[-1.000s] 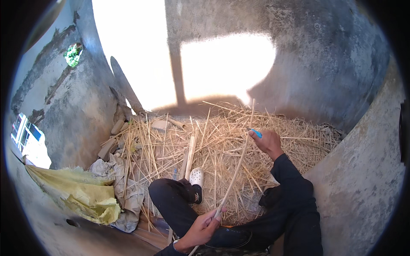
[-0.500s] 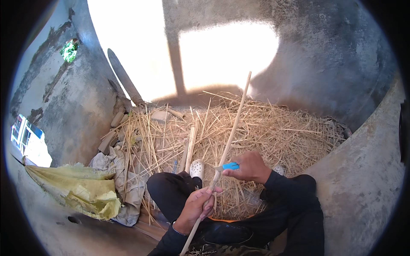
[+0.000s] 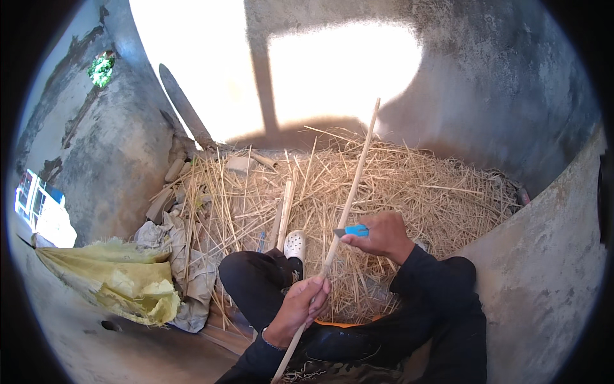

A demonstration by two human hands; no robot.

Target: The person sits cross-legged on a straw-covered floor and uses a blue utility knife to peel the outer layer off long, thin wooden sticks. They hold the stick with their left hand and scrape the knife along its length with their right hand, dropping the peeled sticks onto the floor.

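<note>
A long, thin pale wooden stick (image 3: pixel 356 174) slants from my lap up toward the far wall. My left hand (image 3: pixel 299 302) is closed round its lower part, near my left knee. Held in my right hand (image 3: pixel 387 234) is a knife with a bright blue handle (image 3: pixel 357 230). Its short dark blade (image 3: pixel 340 232) lies against the stick, a little above my left hand. The fingers of the right hand are wrapped over the handle, hiding part of it.
Loose straw (image 3: pixel 435 192) covers the floor ahead up to the concrete wall (image 3: pixel 480 83). Flat wooden strips (image 3: pixel 286 211) lie beyond my white clog (image 3: pixel 295 244). A torn yellow sack (image 3: pixel 121 281) and grey cloth (image 3: pixel 192 288) are at the left.
My right hand and the knife have moved a little farther up the stick, away from my left hand. The left hand keeps its hold, and the view has shifted slightly.
</note>
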